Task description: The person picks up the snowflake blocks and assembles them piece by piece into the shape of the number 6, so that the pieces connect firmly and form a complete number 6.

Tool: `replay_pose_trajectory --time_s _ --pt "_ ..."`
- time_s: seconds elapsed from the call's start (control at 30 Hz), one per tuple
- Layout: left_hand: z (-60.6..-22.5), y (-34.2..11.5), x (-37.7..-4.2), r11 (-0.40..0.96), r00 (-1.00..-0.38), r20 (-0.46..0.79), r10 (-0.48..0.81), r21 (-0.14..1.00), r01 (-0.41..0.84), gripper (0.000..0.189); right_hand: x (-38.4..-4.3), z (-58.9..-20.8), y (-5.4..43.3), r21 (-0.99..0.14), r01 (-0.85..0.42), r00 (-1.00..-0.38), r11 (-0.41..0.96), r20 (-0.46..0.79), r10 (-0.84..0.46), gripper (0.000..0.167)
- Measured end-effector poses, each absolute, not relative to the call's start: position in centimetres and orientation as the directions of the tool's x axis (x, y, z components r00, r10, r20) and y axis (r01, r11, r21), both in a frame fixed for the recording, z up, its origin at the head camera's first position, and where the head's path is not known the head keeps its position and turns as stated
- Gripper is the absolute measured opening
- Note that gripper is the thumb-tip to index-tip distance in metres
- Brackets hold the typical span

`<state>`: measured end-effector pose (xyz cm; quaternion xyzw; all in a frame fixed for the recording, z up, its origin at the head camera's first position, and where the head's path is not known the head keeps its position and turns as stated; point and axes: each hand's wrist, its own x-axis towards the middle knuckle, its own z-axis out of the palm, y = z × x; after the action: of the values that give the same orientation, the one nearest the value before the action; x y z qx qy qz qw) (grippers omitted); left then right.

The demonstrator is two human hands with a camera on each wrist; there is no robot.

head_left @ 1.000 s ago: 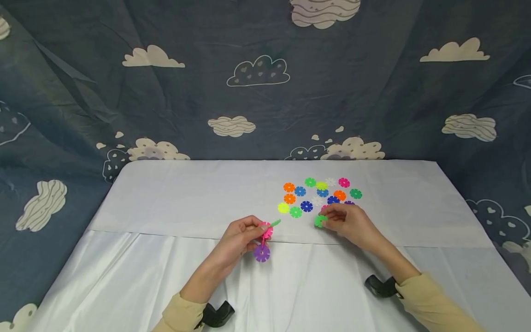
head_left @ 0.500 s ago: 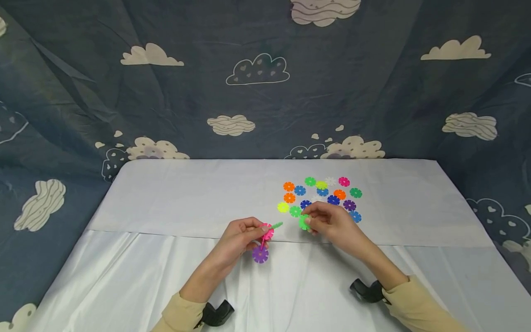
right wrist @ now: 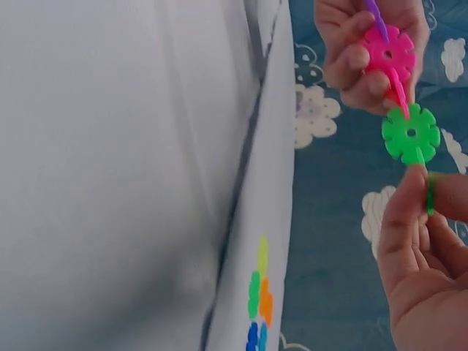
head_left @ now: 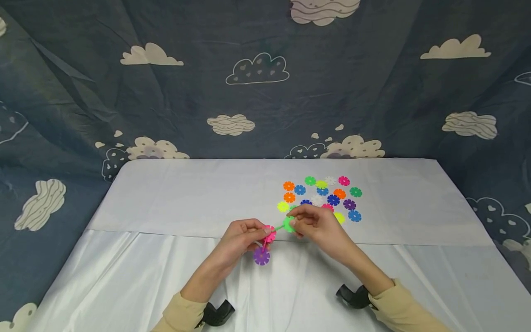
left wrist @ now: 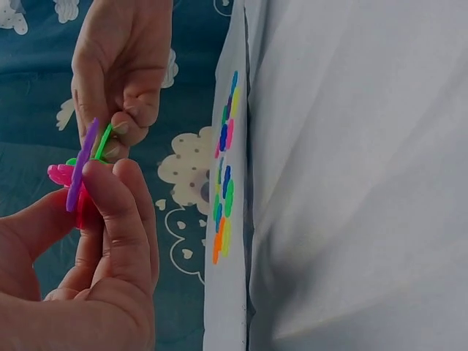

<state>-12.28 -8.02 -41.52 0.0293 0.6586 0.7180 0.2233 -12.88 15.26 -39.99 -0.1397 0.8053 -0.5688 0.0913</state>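
Left fingers (head_left: 254,235) are gripping the chain (head_left: 271,236). Right fingers (head_left: 304,210), pinching a green disc (head_left: 288,225), are now reaching its two-o'clock end, seemingly for joining.

No readable text.
Across my three camera views, I can make out no words, labels, brands or numbers.

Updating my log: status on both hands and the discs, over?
Left hand grips disc chain. Right hand pinches green disc at chain's green end. No obstruction visible.
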Motion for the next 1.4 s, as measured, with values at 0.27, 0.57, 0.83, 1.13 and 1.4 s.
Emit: replay_pose_trajectory --time_s 0.27,0.57,0.83,1.13,1.4 --pt "-41.7 -8.1 -12.2 0.001 -0.915 -0.204 0.348 0.976 -0.217 0.016 -12.4 -39.9 14.7 -0.935 -0.112 -0.953 0.337 0.005 -0.304 0.015" --pt "-41.3 -8.2 -12.0 0.011 -0.92 -0.177 0.349 0.983 -0.185 0.016 -12.5 -39.3 14.0 -0.925 -0.14 -0.949 0.353 0.024 -0.314 0.016" --pt "-41.1 -8.0 -11.8 0.001 -0.94 -0.147 0.307 0.988 -0.154 0.014 -12.0 -39.5 13.3 -0.926 -0.143 -0.963 0.351 0.049 -0.263 0.016" --pt "-41.0 -8.0 -12.0 0.022 -0.942 -0.155 0.296 0.988 -0.156 0.013 -12.2 -40.0 13.2 -0.936 -0.131 -0.97 0.326 0.053 -0.239 0.016" --pt "-41.3 -7.8 -12.1 0.01 -0.912 -0.193 0.362 0.979 -0.204 0.024 -12.9 -40.4 13.2 -0.914 -0.208 -0.96 0.349 0.122 -0.252 0.02"
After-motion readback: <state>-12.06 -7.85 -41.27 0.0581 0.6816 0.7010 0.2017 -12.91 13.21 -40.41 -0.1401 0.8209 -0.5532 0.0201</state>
